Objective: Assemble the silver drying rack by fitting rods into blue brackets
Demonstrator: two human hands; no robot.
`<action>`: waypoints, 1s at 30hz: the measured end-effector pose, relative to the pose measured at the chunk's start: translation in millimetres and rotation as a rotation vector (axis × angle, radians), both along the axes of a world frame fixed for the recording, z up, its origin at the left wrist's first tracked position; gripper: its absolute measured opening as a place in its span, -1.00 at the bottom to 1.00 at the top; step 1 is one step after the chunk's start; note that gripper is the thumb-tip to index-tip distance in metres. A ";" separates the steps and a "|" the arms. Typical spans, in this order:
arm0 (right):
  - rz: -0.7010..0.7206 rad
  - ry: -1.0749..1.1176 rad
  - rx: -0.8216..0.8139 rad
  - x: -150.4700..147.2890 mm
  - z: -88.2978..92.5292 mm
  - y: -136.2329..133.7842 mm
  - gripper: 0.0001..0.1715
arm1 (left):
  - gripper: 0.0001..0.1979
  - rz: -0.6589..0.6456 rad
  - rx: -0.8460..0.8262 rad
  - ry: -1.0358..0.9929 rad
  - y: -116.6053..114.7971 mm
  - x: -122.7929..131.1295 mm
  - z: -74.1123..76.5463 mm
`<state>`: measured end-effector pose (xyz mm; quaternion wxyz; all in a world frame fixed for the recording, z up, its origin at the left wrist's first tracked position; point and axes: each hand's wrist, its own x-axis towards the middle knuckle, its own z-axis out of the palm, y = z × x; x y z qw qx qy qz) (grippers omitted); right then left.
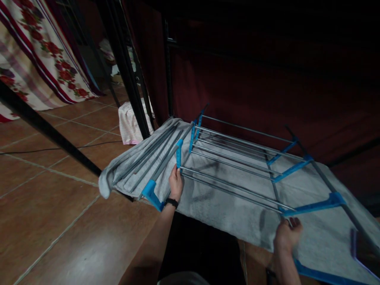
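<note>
Terracotta floor tiles [59,221] spread out below you in a dim room, with a dark maroon wall behind and a floral cloth [44,59] hanging far off to the left of your left grip [176,184]. A black post [124,67] slants up beyond that grip. A small pink-and-white cloth [129,122] lies on the floor at the foot of the post, and a thin black cable [44,149] runs across the tiles further left.

Your left grip is clenched around one of the front rods of the drying rack [237,158], just below a blue plastic joint [179,153]. A black wristband [171,202] sits on that wrist. Directly left of this grip the rack's side wing [154,154] lies folded, its grey rods bunched close together.

The rack stretches from your left grip across to your right grip [286,235], lying nearly flat on a grey towel [225,209] that shows beneath and around both. Your right grip is curled shut on the near end of the rack, where the front rods meet a blue bracket [314,206]. Whether it also pinches the towel's edge cannot be told. More blue brackets angle away above and to the right of that grip.
</note>
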<state>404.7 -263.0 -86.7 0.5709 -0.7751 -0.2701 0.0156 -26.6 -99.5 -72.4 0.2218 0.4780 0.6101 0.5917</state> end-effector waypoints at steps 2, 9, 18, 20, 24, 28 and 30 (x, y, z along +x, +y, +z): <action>0.158 0.014 -0.016 -57.0 2.4 8.7 -0.35 | -0.53 -0.025 0.010 -0.002 -0.8 -1.0 1.4; 0.900 -0.461 -0.031 -219.5 67.3 79.6 -0.53 | -0.53 -0.049 -0.002 -0.076 0.7 -2.8 -6.4; 1.187 -0.986 -0.430 -321.7 111.2 160.2 -0.57 | -0.58 -0.079 0.082 -0.171 9.0 -3.0 -21.1; 1.232 -0.984 -0.538 -332.0 108.1 170.6 -0.58 | -0.58 -0.083 0.076 -0.184 9.9 -2.9 -24.2; 1.264 -1.017 -0.609 -338.0 99.2 179.2 -0.60 | -0.58 -0.075 0.073 -0.214 10.2 -0.4 -28.0; 1.245 -1.025 -0.629 -338.5 94.8 180.3 -0.60 | -0.58 -0.043 0.056 -0.223 8.9 5.0 -25.5; 1.244 -1.003 -0.637 -339.5 94.9 180.4 -0.60 | -0.58 -0.027 0.057 -0.228 8.4 7.9 -23.3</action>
